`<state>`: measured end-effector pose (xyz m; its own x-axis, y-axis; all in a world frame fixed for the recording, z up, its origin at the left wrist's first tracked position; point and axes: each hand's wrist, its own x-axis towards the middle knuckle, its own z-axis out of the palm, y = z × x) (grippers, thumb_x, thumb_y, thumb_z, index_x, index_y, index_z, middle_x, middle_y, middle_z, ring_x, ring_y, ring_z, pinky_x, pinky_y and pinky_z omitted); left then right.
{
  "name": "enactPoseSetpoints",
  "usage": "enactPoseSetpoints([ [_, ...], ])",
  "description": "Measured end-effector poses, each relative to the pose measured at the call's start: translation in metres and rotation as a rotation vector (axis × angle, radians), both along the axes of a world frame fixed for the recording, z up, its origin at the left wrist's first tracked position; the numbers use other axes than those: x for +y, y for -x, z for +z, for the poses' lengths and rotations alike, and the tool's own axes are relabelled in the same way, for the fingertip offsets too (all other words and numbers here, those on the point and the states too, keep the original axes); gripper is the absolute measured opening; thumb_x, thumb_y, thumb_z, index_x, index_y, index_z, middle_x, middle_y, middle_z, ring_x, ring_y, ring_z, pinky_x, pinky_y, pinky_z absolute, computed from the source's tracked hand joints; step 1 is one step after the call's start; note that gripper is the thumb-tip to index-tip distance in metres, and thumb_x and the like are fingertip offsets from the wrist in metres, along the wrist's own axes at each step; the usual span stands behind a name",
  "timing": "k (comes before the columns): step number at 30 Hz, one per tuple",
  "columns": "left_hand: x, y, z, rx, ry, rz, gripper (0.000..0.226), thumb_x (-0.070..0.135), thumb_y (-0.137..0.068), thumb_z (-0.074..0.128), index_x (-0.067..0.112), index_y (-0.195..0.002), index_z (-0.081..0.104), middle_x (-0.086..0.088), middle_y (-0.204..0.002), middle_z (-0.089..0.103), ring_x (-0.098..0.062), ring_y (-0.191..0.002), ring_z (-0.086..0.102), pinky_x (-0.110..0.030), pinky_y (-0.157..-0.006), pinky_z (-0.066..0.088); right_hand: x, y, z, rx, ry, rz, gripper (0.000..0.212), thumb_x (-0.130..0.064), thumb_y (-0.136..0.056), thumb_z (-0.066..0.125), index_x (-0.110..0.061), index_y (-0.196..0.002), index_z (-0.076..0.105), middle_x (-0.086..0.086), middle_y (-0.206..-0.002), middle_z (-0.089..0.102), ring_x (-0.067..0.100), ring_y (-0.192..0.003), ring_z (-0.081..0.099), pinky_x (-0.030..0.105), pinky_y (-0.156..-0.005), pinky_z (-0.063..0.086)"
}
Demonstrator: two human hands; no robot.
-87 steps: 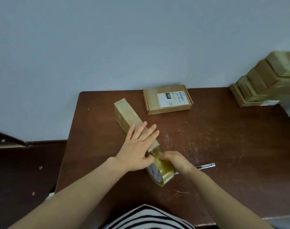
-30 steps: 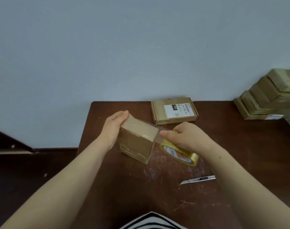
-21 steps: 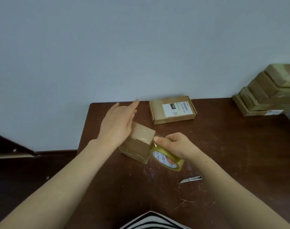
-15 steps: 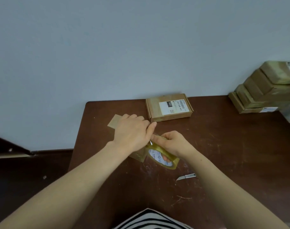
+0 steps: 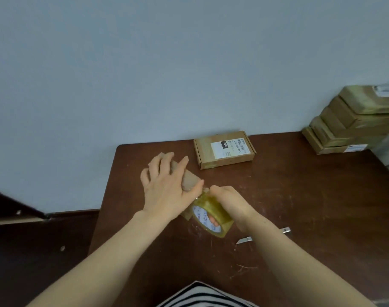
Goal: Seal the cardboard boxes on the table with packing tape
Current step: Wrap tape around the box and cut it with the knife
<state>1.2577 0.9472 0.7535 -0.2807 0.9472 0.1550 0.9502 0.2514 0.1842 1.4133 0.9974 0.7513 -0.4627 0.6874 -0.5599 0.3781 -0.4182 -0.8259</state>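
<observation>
A long narrow cardboard box [image 5: 190,180] lies on the dark brown table [image 5: 299,207], mostly hidden under my left hand [image 5: 167,191], which rests flat on its top with fingers spread. My right hand [image 5: 232,202] grips a roll of clear yellowish packing tape [image 5: 211,218] at the box's near end. The roll stands on edge, touching the box's near end. A second flat cardboard box with a white label [image 5: 224,149] lies at the table's far edge.
A small metal utility knife [image 5: 244,240] lies on the table behind my right forearm. A stack of several taped cardboard boxes [image 5: 355,122] stands at the far right. The wall runs behind the table, whose left edge is close to the narrow box.
The narrow box was lifted and turned, then set back down flat. My left hand now presses along its top while my right hand has brought the tape roll down to the near end.
</observation>
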Motion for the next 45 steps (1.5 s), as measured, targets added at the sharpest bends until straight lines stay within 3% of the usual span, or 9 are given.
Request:
enactPoseSetpoints([
  [7,-0.002,0.024,0.005,-0.571,-0.092,-0.113,0.091,0.046,-0.083,0.067,0.017,-0.152,0.016,0.006,-0.16,0.001,-0.006,-0.145,0.005,-0.024,-0.115,0.017,-0.037,0.029,-0.011,0.34,0.381,-0.132,0.03,-0.029,-0.098,0.045,-0.011,-0.111,0.065,0.009,-0.104,0.071,0.022,-0.092,0.067,0.035,-0.082,0.051],
  [13,-0.034,0.005,-0.01,-1.166,0.052,0.466,0.068,0.045,-0.083,0.067,0.015,-0.139,0.042,-0.003,-0.133,0.054,-0.017,-0.113,0.056,-0.028,-0.091,0.044,-0.042,0.036,-0.018,0.357,0.275,-0.003,0.027,-0.03,-0.098,0.05,-0.012,-0.11,0.066,0.006,-0.092,0.067,0.014,-0.073,0.059,0.026,-0.055,0.035],
  [18,-0.033,0.004,-0.002,-1.154,-0.102,0.479,0.039,0.026,-0.091,0.063,0.013,-0.127,0.057,-0.002,-0.12,0.062,-0.016,-0.105,0.06,-0.029,-0.09,0.047,-0.02,0.014,-0.018,0.266,0.182,0.103,0.012,-0.007,-0.088,0.059,-0.004,-0.087,0.071,0.012,-0.081,0.068,0.017,-0.068,0.065,0.026,-0.056,0.053],
  [23,-0.033,0.009,0.0,-1.344,-0.137,0.532,0.03,0.019,-0.089,0.066,0.01,-0.118,0.063,-0.006,-0.108,0.068,-0.018,-0.091,0.067,-0.025,-0.068,0.053,0.016,-0.069,-0.074,-0.623,-0.452,0.322,0.039,-0.005,-0.084,0.057,-0.019,-0.121,0.06,0.001,-0.122,0.058,0.019,-0.108,0.057,0.029,-0.09,0.048],
  [26,-0.033,0.007,0.001,-1.37,-0.168,0.538,0.023,0.017,-0.089,0.065,0.009,-0.111,0.067,-0.004,-0.097,0.071,-0.016,-0.082,0.069,-0.022,-0.061,0.052,0.008,-0.118,-0.117,-0.842,-0.55,0.492,0.054,-0.004,-0.085,0.057,-0.022,-0.135,0.047,0.0,-0.138,0.04,0.021,-0.126,0.037,0.029,-0.103,0.038],
  [33,-0.035,0.008,0.0,-1.385,-0.168,0.529,0.013,0.017,-0.088,0.066,0.014,-0.101,0.07,0.0,-0.088,0.073,-0.01,-0.072,0.07,-0.02,-0.057,0.052,0.003,-0.139,-0.13,-0.874,-0.652,0.408,0.029,-0.022,-0.098,0.05,-0.022,-0.127,0.052,-0.001,-0.118,0.052,0.018,-0.108,0.05,0.027,-0.084,0.046],
  [38,-0.036,0.009,0.001,-1.404,-0.176,0.541,0.007,0.017,-0.089,0.065,0.016,-0.095,0.07,-0.002,-0.088,0.072,-0.014,-0.075,0.069,-0.023,-0.06,0.054,0.021,-0.081,-0.068,-0.426,-0.59,0.125,0.02,-0.016,-0.099,0.046,-0.014,-0.114,0.059,0.008,-0.111,0.048,0.015,-0.073,0.056,0.025,-0.066,0.047],
  [42,-0.037,0.007,0.001,-1.403,-0.175,0.548,0.006,0.017,-0.089,0.065,0.016,-0.087,0.07,-0.001,-0.08,0.072,-0.012,-0.066,0.068,-0.023,-0.056,0.054,0.03,0.015,0.009,-0.161,-0.873,0.188,0.024,-0.026,-0.101,0.044,-0.025,-0.077,0.045,-0.006,-0.074,0.043,0.006,-0.059,0.04,0.025,-0.056,0.034],
  [45,-0.037,0.004,0.004,-1.414,-0.167,0.558,0.008,0.017,-0.09,0.065,0.011,-0.087,0.07,-0.007,-0.081,0.071,-0.015,-0.066,0.068,-0.026,-0.059,0.056,0.028,0.079,0.037,-0.231,-1.096,0.318,0.015,-0.025,-0.101,0.041,-0.017,-0.099,0.053,0.001,-0.093,0.051,0.017,-0.074,0.049,0.033,-0.064,0.04],
])
